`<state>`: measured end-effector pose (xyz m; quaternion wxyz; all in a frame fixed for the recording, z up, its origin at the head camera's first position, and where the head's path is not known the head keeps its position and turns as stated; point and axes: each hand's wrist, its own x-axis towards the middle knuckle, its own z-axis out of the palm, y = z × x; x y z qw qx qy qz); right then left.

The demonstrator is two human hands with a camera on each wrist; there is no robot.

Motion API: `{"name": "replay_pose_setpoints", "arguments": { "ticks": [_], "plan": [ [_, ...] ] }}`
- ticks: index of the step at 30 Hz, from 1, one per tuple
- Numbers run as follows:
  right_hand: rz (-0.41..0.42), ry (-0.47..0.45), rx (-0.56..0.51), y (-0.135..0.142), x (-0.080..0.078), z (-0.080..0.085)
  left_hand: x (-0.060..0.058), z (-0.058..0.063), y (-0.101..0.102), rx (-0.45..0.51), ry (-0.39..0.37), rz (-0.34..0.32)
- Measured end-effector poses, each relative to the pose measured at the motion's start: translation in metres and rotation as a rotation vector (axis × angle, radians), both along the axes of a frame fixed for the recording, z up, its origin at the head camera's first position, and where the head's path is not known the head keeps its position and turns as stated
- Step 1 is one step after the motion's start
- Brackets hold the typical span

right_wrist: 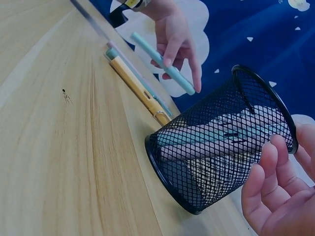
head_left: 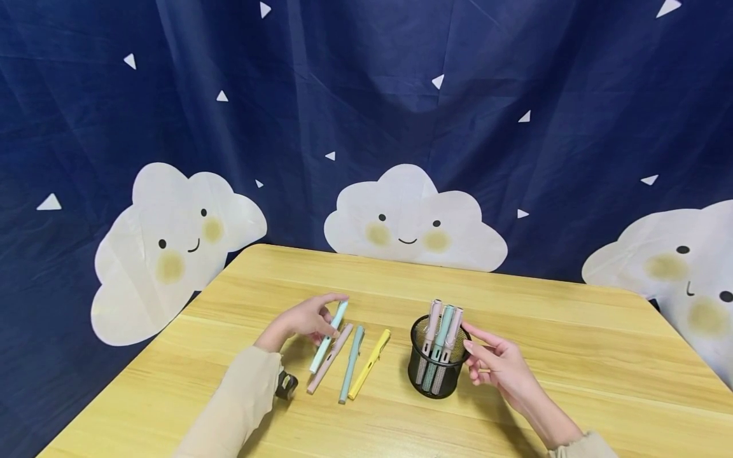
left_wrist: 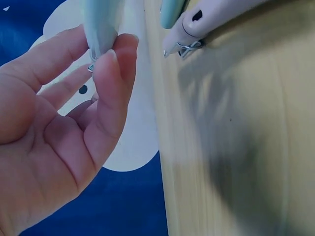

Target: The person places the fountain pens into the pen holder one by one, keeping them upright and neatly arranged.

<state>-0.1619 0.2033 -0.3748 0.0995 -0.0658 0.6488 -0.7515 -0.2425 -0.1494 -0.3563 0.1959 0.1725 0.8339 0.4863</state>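
Note:
My left hand [head_left: 309,319] pinches a pale mint pen [head_left: 329,337] between thumb and fingers. In the right wrist view that pen [right_wrist: 162,63] is tilted and held off the table. On the table to its right lie a pinkish-lilac pen [head_left: 330,359], a blue-green pen [head_left: 352,364] and a yellow pen [head_left: 369,364], roughly side by side. A black mesh pen holder [head_left: 422,375] stands upright further right, with a green pen [head_left: 443,327] and two lilac pens in it. My right hand [head_left: 504,369] holds the holder's right side near the rim, thumb in front.
The wooden table [head_left: 572,356] has rounded far corners. Behind it hangs a dark blue curtain [head_left: 366,76] with white clouds and triangles. A small black object [head_left: 286,385] sits at the left wrist.

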Motion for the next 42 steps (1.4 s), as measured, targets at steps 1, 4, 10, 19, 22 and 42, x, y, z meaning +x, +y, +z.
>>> {"name": "replay_pose_setpoints", "arguments": {
  "ticks": [1, 4, 10, 19, 22, 42],
  "plan": [
    [-0.004, -0.002, 0.002, 0.0, 0.0, 0.0, 0.0, 0.0, 0.0, 0.005, 0.003, -0.006],
    [-0.015, -0.008, 0.008, -0.001, 0.0, 0.0, -0.001, 0.001, 0.002, 0.013, 0.008, -0.025],
    [-0.01, -0.003, 0.008, -0.001, 0.001, -0.001, -0.002, 0.001, 0.005, -0.01, 0.022, -0.043],
    [0.002, 0.007, 0.002, 0.0, 0.001, -0.001, -0.003, 0.0, 0.01, 0.012, 0.042, -0.082],
    [-0.001, 0.004, 0.005, -0.001, 0.002, -0.001, -0.003, 0.001, 0.013, 0.013, 0.048, -0.096],
    [-0.04, -0.006, 0.017, -0.002, 0.001, -0.001, -0.006, 0.01, 0.031, 0.054, 0.07, -0.124]
  ]
}}
